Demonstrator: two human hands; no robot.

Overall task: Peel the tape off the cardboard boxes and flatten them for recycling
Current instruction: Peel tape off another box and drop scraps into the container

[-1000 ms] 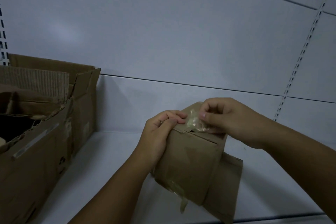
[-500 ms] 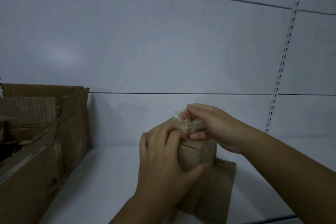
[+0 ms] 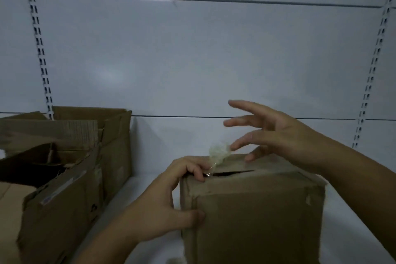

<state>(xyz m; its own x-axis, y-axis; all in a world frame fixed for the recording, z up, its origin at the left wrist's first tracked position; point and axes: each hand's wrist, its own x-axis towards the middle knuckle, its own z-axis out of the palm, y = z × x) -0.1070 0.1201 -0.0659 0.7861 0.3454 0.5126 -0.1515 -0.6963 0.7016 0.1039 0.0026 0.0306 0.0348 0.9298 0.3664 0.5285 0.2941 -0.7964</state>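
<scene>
Scuffed, creased matt brown cardboard of the box (image 3: pixel 257 210); clear crinkled plastic film of the tape (image 3: pixel 218 152); torn corrugated cardboard of the open carton (image 3: pixel 70 188); smooth, faintly shiny pale back panel (image 3: pixel 192 60)

Brown cardboard, pale tape, grey-white shelving.
Small box (image 3: pixel 257 210) plain dull brown, lighter scuffs near right edge; tape wad (image 3: pixel 218 152) translucent pale yellow-white; big box (image 3: pixel 64 199) same brown, ribbed corrugation stripes on torn flap, dark inside; wall panels (image 3: pixel 192 60) grey-white, thin dark seams; upright (image 3: pixel 40 49) with rows of paired dark slots.
</scene>
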